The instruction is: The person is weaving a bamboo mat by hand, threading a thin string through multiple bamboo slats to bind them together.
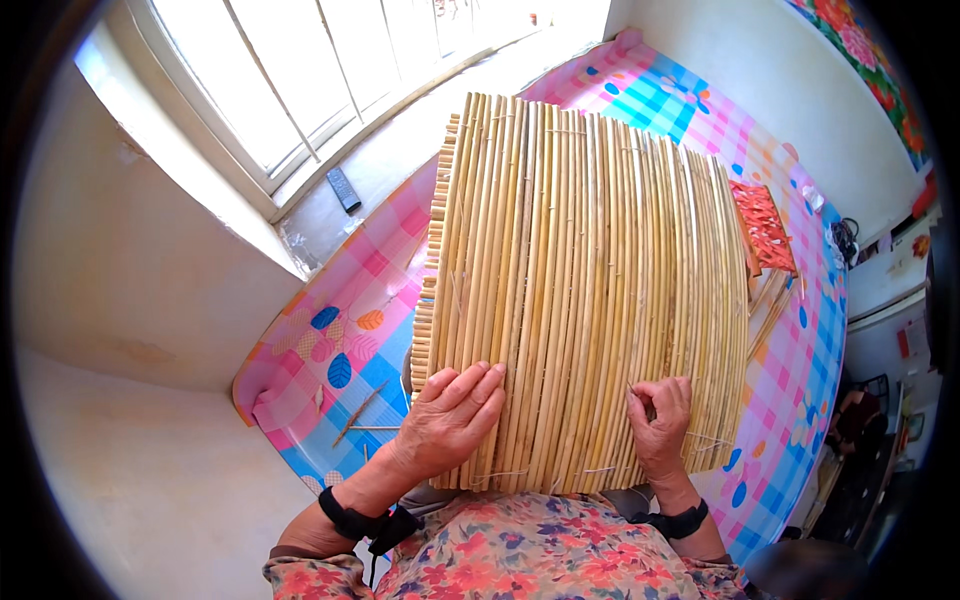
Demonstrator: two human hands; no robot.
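Observation:
A wide mat of straw-coloured stalks (pixel 570 270), laid side by side and joined by thin thread, rests in front of my body. Its left side shows a thick stack of cut stalk ends (pixel 436 250). My left hand (pixel 452 418) lies flat on the mat's near left part, fingers stretched out. Over the near right part, my right hand (pixel 661 420) is closed in a pinch between thumb and forefinger. Something thin and dark seems to stick out at its fingertips, too small to name. Short thread ends (pixel 600 469) show along the near edge.
A checked pink and blue sheet (pixel 340 330) spreads under the mat. On the window sill lies a dark remote control (pixel 343 189). To the right are a red patterned item (pixel 763 226) and loose stalks (pixel 770 318). Thin sticks (pixel 358 415) lie at left. A wall (pixel 130 280) stands left.

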